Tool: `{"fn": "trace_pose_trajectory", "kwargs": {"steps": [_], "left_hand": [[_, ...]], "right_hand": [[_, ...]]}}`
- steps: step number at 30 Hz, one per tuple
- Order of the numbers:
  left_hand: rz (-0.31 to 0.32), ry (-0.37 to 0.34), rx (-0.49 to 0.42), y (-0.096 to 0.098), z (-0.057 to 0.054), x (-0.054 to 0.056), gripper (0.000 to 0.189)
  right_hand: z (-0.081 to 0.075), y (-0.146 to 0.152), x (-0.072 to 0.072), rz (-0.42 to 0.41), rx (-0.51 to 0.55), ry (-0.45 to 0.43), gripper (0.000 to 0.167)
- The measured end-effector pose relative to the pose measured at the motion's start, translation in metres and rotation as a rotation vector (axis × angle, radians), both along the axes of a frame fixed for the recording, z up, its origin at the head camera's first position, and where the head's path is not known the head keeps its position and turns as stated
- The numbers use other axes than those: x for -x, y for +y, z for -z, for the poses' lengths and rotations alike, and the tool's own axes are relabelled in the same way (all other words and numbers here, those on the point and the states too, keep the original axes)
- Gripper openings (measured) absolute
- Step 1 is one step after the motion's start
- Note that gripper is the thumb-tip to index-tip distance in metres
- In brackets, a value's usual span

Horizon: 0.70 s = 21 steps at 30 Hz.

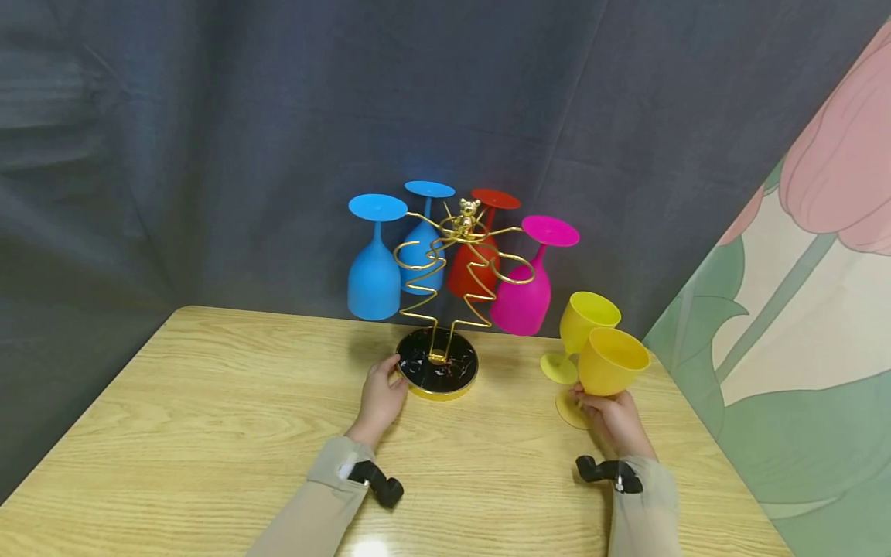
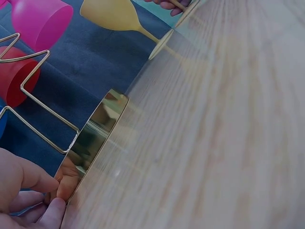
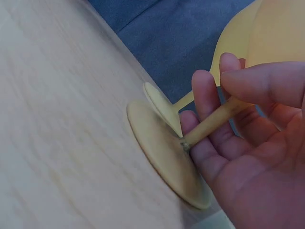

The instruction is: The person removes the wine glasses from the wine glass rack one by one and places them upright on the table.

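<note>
My left hand (image 1: 381, 398) holds the left edge of the round black base (image 1: 445, 371) of a gold wire glass rack (image 1: 422, 316). Its thumb and fingers lie against the shiny gold rim (image 2: 102, 119) in the left wrist view. My right hand (image 1: 617, 424) grips the stem (image 3: 214, 121) of an orange-yellow goblet (image 1: 612, 363), whose bowl faces up. The goblet's round foot (image 3: 162, 152) is at the tabletop. Just behind it stands a lemon-yellow goblet (image 1: 576, 325), also upright and partly hidden by the first.
Upside down in the rack hang two blue goblets (image 1: 374, 282), a red goblet (image 1: 462, 275) and a magenta goblet (image 1: 524, 303). A gold bear figure (image 1: 467, 216) tops the rack. Dark curtain (image 1: 278, 155) backs the wooden table (image 1: 230, 402); a flowered wall panel (image 1: 786, 371) borders its right side.
</note>
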<state>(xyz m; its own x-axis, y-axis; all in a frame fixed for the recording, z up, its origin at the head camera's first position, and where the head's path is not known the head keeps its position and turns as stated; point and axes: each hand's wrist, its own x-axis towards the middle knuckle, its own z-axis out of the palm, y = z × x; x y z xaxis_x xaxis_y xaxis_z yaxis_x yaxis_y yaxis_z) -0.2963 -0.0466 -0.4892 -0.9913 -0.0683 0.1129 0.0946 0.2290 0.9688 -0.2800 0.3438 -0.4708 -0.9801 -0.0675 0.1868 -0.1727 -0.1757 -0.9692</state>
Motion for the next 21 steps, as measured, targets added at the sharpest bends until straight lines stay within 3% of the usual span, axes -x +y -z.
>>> {"fn": "trace_pose_trajectory", "kwargs": {"steps": [7, 15, 21], "left_hand": [[-0.007, 0.002, 0.038, -0.0004, 0.0015, -0.0005, 0.048], [-0.007, 0.005, 0.047, -0.0008, 0.0013, -0.0003, 0.049], [-0.006, 0.005, 0.06, -0.0004, 0.0018, -0.0006, 0.048]], "right_hand": [[0.0052, 0.0023, 0.0, 0.008, 0.006, -0.006, 0.025], [0.0062, 0.0023, 0.0003, 0.02, -0.008, -0.013, 0.032], [0.0074, 0.0022, 0.0, 0.032, 0.001, -0.015, 0.024]]}}
